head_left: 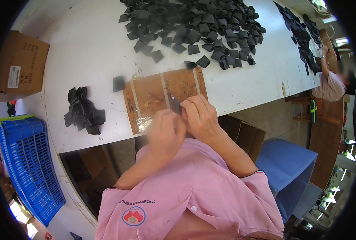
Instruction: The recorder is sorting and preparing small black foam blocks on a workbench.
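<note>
Over the near edge of a brown board point(150, 94) with pale strips, my two hands are close together. My right hand point(200, 118) pinches a small dark fabric piece point(175, 105) between thumb and fingers. Beside it, my left hand point(165, 130) is smeared by motion, so whether its fingers hold anything is unclear. A single flat dark piece point(119, 83) lies at the board's left corner. Farther left is a loose stack of black fabric pieces point(84, 112). Beyond the board spreads a large heap of small black folded pieces point(194, 24).
The white table point(258, 84) carries all this. At the left stand a cardboard box point(26, 64) and a blue plastic basket point(30, 164). A blue bin point(286, 164) is by my right side. Another person point(332, 86) sits far right near more black strips point(300, 34).
</note>
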Available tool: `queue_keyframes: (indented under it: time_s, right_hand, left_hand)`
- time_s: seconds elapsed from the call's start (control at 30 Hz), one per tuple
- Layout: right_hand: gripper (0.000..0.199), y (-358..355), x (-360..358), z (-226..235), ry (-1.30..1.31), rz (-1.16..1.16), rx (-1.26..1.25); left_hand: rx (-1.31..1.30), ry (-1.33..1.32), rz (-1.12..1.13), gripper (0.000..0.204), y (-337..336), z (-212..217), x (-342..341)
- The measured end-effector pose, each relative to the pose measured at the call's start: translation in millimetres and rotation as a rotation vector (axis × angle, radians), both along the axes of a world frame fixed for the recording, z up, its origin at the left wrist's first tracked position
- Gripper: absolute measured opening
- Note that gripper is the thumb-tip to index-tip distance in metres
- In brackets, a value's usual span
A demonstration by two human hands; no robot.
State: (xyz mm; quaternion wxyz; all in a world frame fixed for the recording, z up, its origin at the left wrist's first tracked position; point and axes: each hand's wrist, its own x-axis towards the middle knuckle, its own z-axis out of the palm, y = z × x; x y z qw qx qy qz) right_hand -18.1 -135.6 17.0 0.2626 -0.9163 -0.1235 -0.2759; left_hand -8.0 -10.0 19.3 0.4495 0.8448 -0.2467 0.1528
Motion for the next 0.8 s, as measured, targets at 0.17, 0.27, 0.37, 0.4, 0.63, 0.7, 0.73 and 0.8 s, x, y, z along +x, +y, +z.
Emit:
queue_keyframes:
  time_s: [0.17,0.27,0.37,0.4,0.63,0.7,0.73,0.8]
  right_hand:
    - [0.018,0,4,0,0.273,-0.003,0.351]
    - [0.015,0,7,13,0.388,-0.024,0.450]
    - [0.010,-15,19,20,0.550,-0.084,0.602]
    - [0.008,-25,28,21,0.544,-0.110,0.662]
    - [0.017,-74,95,28,0.246,-0.377,0.894]
    - [0.016,-53,63,17,0.422,-0.261,0.822]
    - [0.015,-42,45,10,0.573,-0.159,0.869]
    - [0.014,-11,17,9,0.860,-0.005,0.985]
  left_hand:
    - [-0.067,0.078,-0.045,0.015,19,-10,-1]
    - [-0.185,0.160,0.111,0.012,40,-19,9]
    - [-0.278,0.446,0.500,0.010,70,-32,51]
    - [-0.211,0.320,0.507,0.020,78,-40,72]
    - [0.401,0.373,0.554,0.026,119,-109,150]
    - [0.440,0.413,0.484,0.021,119,-111,149]
    - [0.205,0.404,0.437,0.015,114,-101,141]
    - [-0.026,0.404,0.355,0.009,104,-75,122]
